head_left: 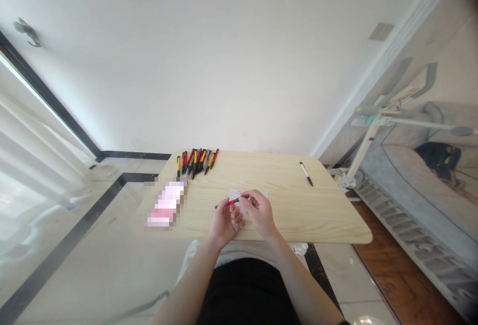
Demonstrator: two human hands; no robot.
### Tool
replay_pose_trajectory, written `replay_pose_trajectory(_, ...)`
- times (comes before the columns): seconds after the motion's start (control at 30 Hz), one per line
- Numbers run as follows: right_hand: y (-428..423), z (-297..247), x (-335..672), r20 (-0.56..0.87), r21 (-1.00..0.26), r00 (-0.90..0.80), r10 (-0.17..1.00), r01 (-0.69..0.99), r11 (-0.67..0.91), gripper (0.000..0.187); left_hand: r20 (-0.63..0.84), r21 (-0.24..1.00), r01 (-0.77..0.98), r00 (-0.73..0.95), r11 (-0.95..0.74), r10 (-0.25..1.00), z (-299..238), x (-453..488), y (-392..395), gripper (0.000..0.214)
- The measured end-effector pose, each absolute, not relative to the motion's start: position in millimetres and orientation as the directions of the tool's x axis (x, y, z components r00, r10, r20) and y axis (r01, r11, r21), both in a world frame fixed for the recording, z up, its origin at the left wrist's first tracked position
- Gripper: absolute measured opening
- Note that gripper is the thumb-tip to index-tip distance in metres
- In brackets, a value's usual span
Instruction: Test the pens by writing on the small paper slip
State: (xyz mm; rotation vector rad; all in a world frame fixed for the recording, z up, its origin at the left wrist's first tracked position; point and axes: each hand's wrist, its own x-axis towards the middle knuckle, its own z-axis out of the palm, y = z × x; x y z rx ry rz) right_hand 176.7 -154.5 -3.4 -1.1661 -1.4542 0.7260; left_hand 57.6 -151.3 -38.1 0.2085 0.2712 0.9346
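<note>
Between my two hands is a red and black pen (232, 201), tilted slightly up to the right above the table. My left hand (226, 220) has its fingers curled and grips the pen near its left end. At the other end, the fingers of my right hand (259, 211) pinch the black part. Beneath my hands lies a small pale sheet of paper (264, 194), mostly covered by them; faint marks show along its top edge.
A pile of red, yellow and black pens (196, 162) lies at the table's back left. One white and black pen (306, 173) rests at the right. A pixelated pinkish patch (167, 205) covers the left edge of the wooden table (321, 215). A wall stands behind.
</note>
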Motion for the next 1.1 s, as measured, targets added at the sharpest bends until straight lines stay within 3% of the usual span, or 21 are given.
replay_pose_trajectory(0.57, -164.3, 0.8, 181.3, 0.337, -0.918, 0.035, 0.941, 0.233, 0.32, 0.018, -0.129, 0.304, -0.756, 0.57, 0.58, 0.811, -38.4, 57.2, -154.0, 0.031)
replay_pose_trajectory(1.1, -172.0, -2.5, 178.0, 0.402, -0.858, 0.067, 0.913, 0.377, 0.349, 0.018, -0.137, 0.291, -0.746, 0.587, 0.599, 0.798, -37.0, 57.7, -153.5, 0.033)
